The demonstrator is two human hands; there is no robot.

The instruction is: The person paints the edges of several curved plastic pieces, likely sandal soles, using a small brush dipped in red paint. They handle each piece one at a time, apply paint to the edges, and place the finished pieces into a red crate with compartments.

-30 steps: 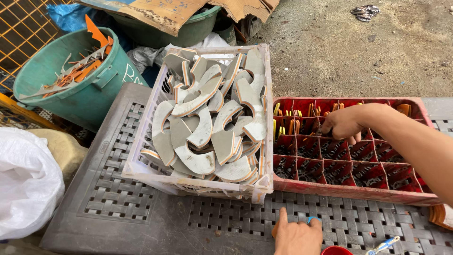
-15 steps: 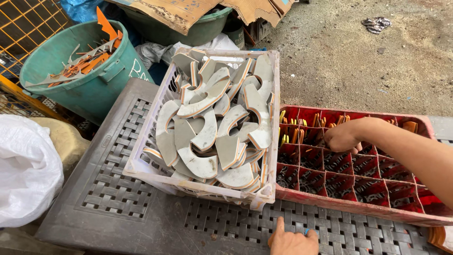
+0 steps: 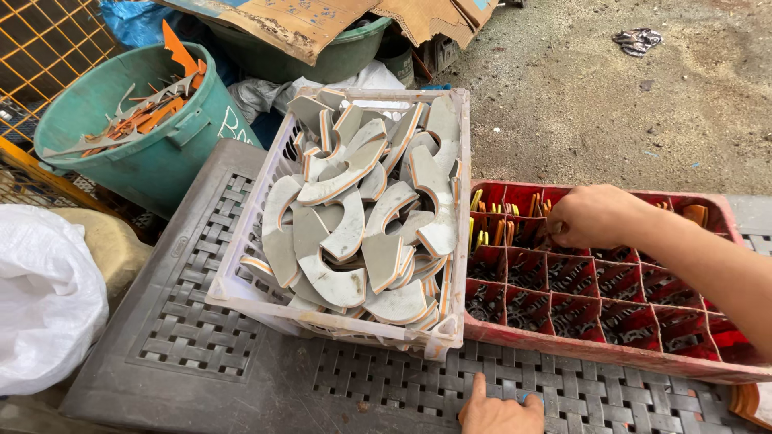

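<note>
The right hand (image 3: 593,215) reaches into a back cell of the red divided crate (image 3: 595,341); its grip is hidden, so I cannot tell what it holds. The left hand (image 3: 500,414) lies flat and empty on the grey desk (image 3: 201,337). Best to seat the thin strips (image 3: 503,221) upright, one cell at a time.

Worn plastics and dusty cut-offs around two bare hands

Under the right hand (image 3: 595,215) sits a scuffed red plastic compartment crate (image 3: 611,347), matt and grimy; just left of it a dull white plastic lattice basket (image 3: 241,299) holds curved grey cut-off pieces (image 3: 346,233), matt with dusty faces. The left hand (image 3: 500,413) rests on a grey perforated plastic platform (image 3: 201,321), rough and stained. Farther left, a smooth green plastic tub (image 3: 153,161) and a crinkled white plastic sack (image 3: 44,305).
</note>
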